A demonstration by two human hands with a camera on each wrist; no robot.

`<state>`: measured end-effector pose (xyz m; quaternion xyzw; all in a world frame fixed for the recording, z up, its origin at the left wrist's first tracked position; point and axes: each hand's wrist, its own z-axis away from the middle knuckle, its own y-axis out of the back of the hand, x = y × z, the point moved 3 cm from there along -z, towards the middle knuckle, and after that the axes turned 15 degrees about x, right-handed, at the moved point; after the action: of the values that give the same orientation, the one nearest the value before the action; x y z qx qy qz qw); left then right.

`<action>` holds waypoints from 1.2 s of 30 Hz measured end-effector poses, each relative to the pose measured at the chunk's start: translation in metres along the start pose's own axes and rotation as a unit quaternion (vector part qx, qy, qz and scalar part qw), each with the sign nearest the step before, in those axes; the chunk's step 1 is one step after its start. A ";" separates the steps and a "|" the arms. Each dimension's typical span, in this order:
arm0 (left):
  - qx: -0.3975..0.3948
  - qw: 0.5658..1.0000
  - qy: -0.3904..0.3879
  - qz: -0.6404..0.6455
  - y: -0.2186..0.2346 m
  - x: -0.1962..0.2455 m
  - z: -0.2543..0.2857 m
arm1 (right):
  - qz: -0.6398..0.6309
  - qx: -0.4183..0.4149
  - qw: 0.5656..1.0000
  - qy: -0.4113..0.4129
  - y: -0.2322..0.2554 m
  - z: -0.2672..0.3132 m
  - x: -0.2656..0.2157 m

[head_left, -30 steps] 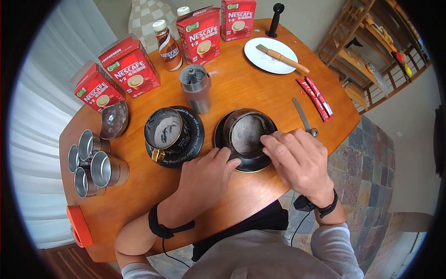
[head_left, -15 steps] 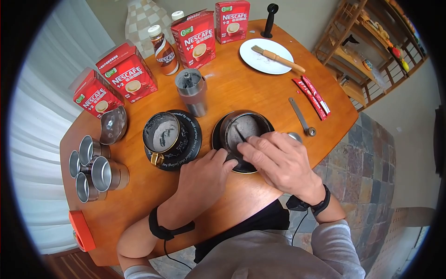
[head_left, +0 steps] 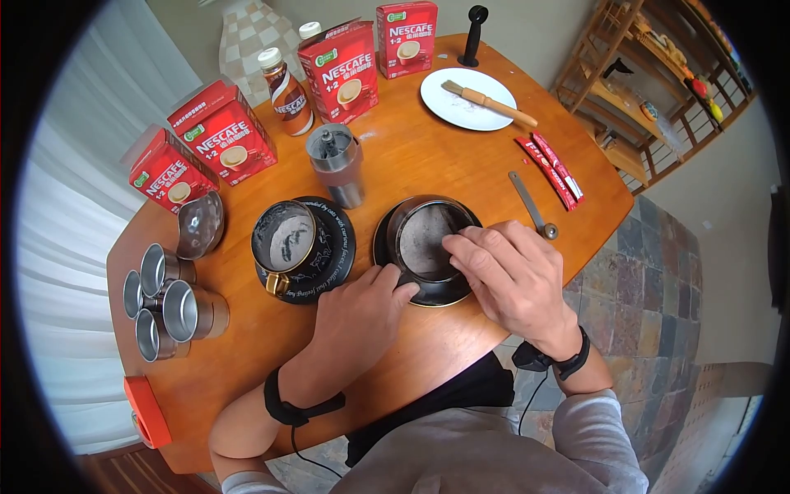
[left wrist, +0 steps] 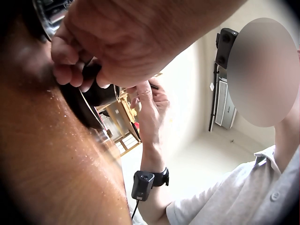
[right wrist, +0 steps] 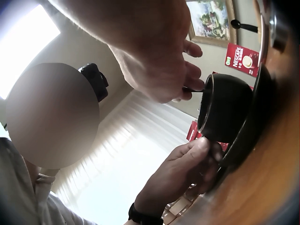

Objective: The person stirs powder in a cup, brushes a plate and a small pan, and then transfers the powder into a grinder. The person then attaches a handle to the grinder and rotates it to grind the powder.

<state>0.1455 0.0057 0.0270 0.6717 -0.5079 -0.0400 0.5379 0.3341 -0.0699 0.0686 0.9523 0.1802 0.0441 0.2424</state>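
Observation:
In the head view, a dark cup with a pale, frothy-looking layer inside stands on a black saucer. My left hand is at its near left side, fingers curled at the cup's side, as the right wrist view also shows. Between thumb and fingers my right hand pinches a slim dark utensil, whose lower end dips past the cup's rim; most of it is hidden by the fingers. To the left, a second black cup with a gold handle and similar contents sits on a lettered black saucer.
A metal grinder stands behind the cups. Several metal cups and a glass bowl are on the left. Red boxes and a bottle line the back. A brush lies on a white plate; red sachets and a measuring spoon lie right.
My right hand moved left over the cup, then back right to its right rim, with the utensil still in it. My left hand stays at the cup's side.

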 end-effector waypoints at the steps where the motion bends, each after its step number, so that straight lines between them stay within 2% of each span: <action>1: 0.001 1.000 0.000 0.001 0.000 0.000 0.000 | 0.005 -0.001 1.000 -0.002 -0.001 0.001 0.000; 4: 0.005 1.000 -0.001 0.004 -0.001 -0.001 0.000 | -0.002 -0.009 1.000 -0.009 -0.002 0.003 0.001; 10: 0.009 1.000 0.001 0.004 -0.001 -0.001 0.001 | -0.092 -0.069 0.993 -0.007 0.008 0.002 -0.009; 17: 0.009 1.000 -0.006 0.003 -0.001 0.001 0.001 | -0.038 0.001 0.999 0.005 -0.007 -0.006 0.001; 26: 0.007 1.000 0.004 0.000 -0.002 -0.002 0.002 | -0.135 -0.073 0.988 0.006 0.007 0.001 -0.010; 30: -0.031 0.998 0.050 0.005 0.001 0.001 0.000 | -0.069 -0.025 0.997 0.001 0.004 -0.008 0.000; 33: -0.037 0.998 0.053 0.006 0.002 0.002 0.000 | -0.034 -0.002 0.999 0.004 -0.004 -0.006 0.006; 36: 0.001 1.000 0.004 -0.002 0.000 0.000 0.000 | -0.045 -0.031 0.999 -0.002 -0.001 -0.005 0.002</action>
<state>0.1459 0.0055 0.0269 0.6733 -0.5044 -0.0376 0.5393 0.3344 -0.0664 0.0721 0.9355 0.2204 0.0364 0.2737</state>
